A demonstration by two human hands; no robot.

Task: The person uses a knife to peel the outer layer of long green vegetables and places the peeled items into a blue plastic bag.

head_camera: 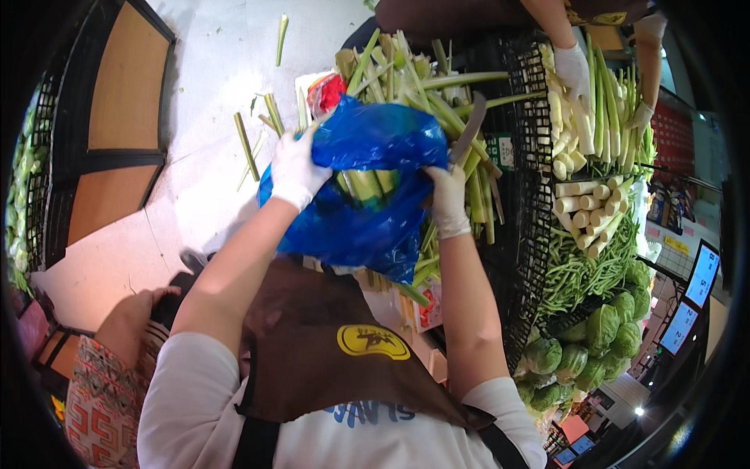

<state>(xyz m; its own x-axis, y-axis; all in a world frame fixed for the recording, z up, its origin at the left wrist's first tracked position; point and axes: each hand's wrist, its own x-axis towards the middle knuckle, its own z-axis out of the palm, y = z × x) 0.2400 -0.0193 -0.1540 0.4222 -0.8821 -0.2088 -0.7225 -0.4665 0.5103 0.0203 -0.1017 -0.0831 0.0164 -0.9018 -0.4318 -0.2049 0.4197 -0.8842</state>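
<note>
A blue plastic bag (357,234) hangs in front of my apron, its mouth facing up. Pale green stalk pieces (366,186) show inside through the opening. On the bag's left rim, my left hand (299,167) in a white glove grips the plastic. My gloved right hand (449,199) holds the bag's right edge together with a knife (470,130). The knife's curved blade points up and away from me; its handle is hidden in the hand. Just beyond the bag lies a heap of cut green stalks and leaves (404,67).
Loose stalk pieces (246,146) lie on the pale floor. A black crate edge (530,105) runs along the right, beside peeled stems (592,205), green beans (592,269) and cabbages (603,331). A co-worker's gloved hand (573,70) touches stems there. Another person's arm (126,319) is at left.
</note>
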